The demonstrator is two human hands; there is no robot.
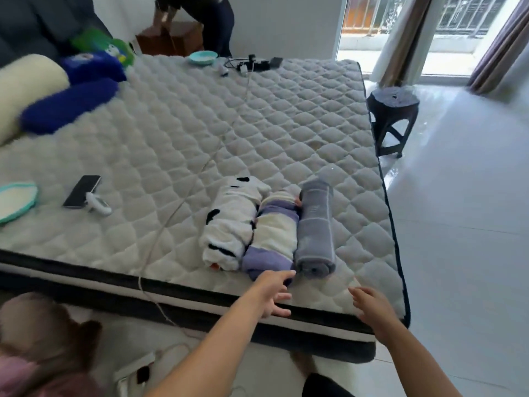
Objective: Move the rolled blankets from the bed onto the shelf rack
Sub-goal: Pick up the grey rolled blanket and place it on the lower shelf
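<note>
Both hands reach toward the bed's near edge with fingers spread and holding nothing. The left hand, lower centre of the frame, has its fingertips at or just short of the near end of the purple-and-cream roll; whether they touch it I cannot tell. The right hand, to its right, hovers over the mattress edge below the grey roll, apart from it.

All three rolled blankets lie side by side near the lower right corner of the bed, touching one another: the white roll with black patches on the left, the purple-and-cream one in the middle, the grey one on the right. No shelf rack is in view.

So, by my reading, the task has barely begun: no roll is lifted, and all three are left to carry.
</note>
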